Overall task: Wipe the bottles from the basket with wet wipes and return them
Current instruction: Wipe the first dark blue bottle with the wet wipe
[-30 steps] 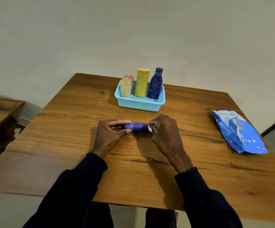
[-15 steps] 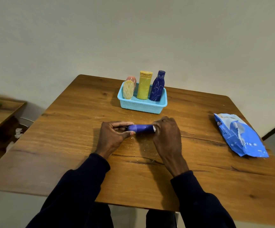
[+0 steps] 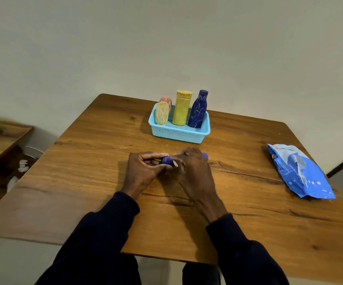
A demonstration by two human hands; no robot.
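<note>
My left hand grips one end of a small purple plastic bottle lying sideways just above the brown wooden table; my right hand presses a white wet wipe around it. I judge wiping mid-course. Four bottles stand in the light-blue perforated plastic basket; whether they are wiped, I cannot tell. A blue wipes packet lies well apart, right. Plain wall behind.

Two bare hands, left hand and right hand, each emerging from a long dark navy sleeve, cuffs snug at the wrists.
</note>
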